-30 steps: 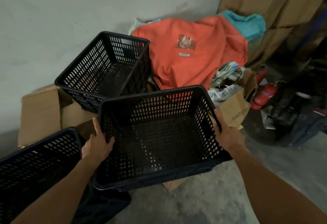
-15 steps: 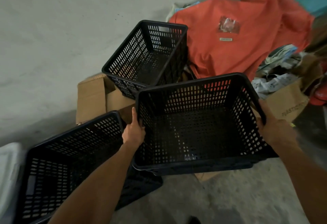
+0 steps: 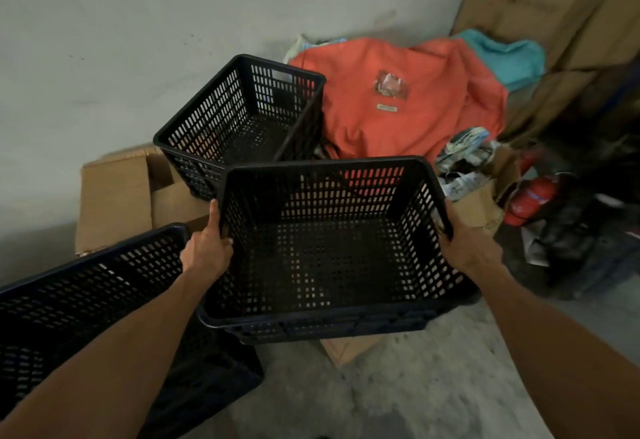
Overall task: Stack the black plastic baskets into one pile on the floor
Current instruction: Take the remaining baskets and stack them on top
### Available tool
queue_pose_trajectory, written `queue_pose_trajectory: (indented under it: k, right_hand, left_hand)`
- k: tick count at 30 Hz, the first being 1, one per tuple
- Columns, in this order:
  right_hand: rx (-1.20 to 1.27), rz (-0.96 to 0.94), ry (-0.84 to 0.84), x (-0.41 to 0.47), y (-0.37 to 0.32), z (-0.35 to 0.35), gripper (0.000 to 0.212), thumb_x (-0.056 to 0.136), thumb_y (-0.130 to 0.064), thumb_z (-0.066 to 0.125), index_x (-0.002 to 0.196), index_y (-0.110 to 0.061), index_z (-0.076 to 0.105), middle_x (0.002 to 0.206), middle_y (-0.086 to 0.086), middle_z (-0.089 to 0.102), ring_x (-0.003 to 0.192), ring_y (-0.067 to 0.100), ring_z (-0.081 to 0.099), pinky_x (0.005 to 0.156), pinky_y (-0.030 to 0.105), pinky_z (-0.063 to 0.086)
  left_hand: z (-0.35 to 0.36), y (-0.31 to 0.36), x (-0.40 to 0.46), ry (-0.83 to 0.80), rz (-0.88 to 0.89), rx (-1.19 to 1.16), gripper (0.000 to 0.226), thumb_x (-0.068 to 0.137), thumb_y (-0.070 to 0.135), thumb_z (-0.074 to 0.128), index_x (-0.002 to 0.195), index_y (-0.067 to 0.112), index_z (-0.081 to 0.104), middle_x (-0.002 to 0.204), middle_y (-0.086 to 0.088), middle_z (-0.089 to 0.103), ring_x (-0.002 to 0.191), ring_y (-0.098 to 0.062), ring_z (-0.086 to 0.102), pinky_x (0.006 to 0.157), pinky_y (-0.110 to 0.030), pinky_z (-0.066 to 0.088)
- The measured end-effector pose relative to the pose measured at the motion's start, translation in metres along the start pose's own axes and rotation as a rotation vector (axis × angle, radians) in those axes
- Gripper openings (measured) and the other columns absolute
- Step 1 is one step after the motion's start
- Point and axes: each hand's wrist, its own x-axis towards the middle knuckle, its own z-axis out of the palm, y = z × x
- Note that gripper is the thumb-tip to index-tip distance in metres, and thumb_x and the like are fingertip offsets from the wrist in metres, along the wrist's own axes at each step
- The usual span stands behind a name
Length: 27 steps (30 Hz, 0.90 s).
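Note:
I hold a black slotted plastic basket (image 3: 322, 321) in the middle of the view, above the floor and empty. My left hand (image 3: 207, 248) grips its left rim and my right hand (image 3: 467, 244) grips its right rim. A second black basket (image 3: 221, 120) rests tilted on a cardboard box behind it. A third black basket (image 3: 86, 293) stands at the lower left, partly hidden by my left forearm.
A brown cardboard box (image 3: 114, 196) lies against the grey wall (image 3: 138, 40). An orange cloth heap (image 3: 398, 109) with teal fabric fills the back right, beside paper bags, a red extinguisher (image 3: 530, 196) and tall cardboard sheets. Bare concrete floor (image 3: 398, 397) lies in front.
The view has swung back to the right, so the lower-left basket shows less. The held basket stays in both hands, now nearer the middle of the view.

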Motion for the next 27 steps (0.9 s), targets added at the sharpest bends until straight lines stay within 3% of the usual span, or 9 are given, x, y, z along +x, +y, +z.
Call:
queue_pose_trajectory:
  k: [4, 7, 12, 17, 22, 27]
  right_hand:
    - [-0.009, -0.011, 0.112, -0.014, -0.017, -0.029, 0.072, 0.099, -0.041, 0.043, 0.155, -0.044, -0.001, 0.074, 0.014, 0.062, 0.056, 0.028, 0.051, 0.054, 0.037, 0.045]
    - [-0.032, -0.049, 0.183, -0.021, -0.035, -0.06, 0.061, 0.1, -0.047, 0.038, 0.154, -0.043, 0.008, 0.099, 0.025, 0.067, 0.08, 0.04, 0.064, 0.064, 0.041, 0.048]
    - [-0.096, -0.097, 0.251, -0.039, -0.063, -0.12, 0.062, 0.097, -0.04, 0.044, 0.153, -0.041, 0.018, 0.132, 0.031, 0.054, 0.112, 0.05, 0.057, 0.093, 0.056, 0.049]
    - [-0.174, -0.052, 0.292, -0.07, -0.1, -0.158, 0.064, 0.096, -0.039, 0.045, 0.153, -0.039, 0.017, 0.113, 0.033, 0.062, 0.096, 0.048, 0.063, 0.083, 0.051, 0.052]
    - [-0.161, -0.083, 0.287, -0.099, -0.154, -0.155, 0.065, 0.096, -0.035, 0.045, 0.155, -0.034, 0.018, 0.123, 0.031, 0.059, 0.104, 0.048, 0.061, 0.089, 0.052, 0.05]
    - [-0.082, -0.156, 0.246, -0.12, -0.226, -0.122, 0.065, 0.097, -0.032, 0.045, 0.156, -0.032, 0.019, 0.113, 0.032, 0.064, 0.103, 0.046, 0.062, 0.091, 0.051, 0.049]
  left_hand:
    - [-0.038, -0.003, 0.002, 0.049, 0.029, -0.038, 0.088, 0.093, 0.032, 0.06, 0.157, 0.033, -0.001, 0.106, -0.019, 0.067, 0.094, -0.039, 0.063, 0.062, -0.038, 0.04]
    - [-0.066, -0.007, 0.003, 0.026, 0.045, -0.079, 0.086, 0.094, 0.034, 0.059, 0.157, 0.031, 0.001, 0.111, -0.017, 0.066, 0.098, -0.038, 0.062, 0.066, -0.037, 0.042]
    - [-0.109, -0.015, 0.001, -0.008, 0.053, -0.177, 0.082, 0.094, 0.037, 0.058, 0.157, 0.031, 0.006, 0.116, -0.016, 0.064, 0.104, -0.037, 0.061, 0.075, -0.04, 0.048]
    - [-0.148, -0.04, -0.003, -0.009, 0.096, -0.209, 0.085, 0.094, 0.035, 0.061, 0.157, 0.031, 0.004, 0.117, -0.015, 0.064, 0.103, -0.036, 0.061, 0.082, -0.045, 0.054]
    - [-0.198, -0.089, 0.003, 0.045, 0.119, -0.221, 0.078, 0.092, 0.027, 0.063, 0.154, 0.033, 0.016, 0.119, -0.015, 0.063, 0.106, -0.036, 0.061, 0.085, -0.047, 0.052]
    - [-0.234, -0.166, 0.003, 0.096, 0.089, -0.101, 0.079, 0.092, 0.026, 0.064, 0.155, 0.022, 0.015, 0.127, -0.019, 0.059, 0.114, -0.038, 0.056, 0.088, -0.046, 0.047]
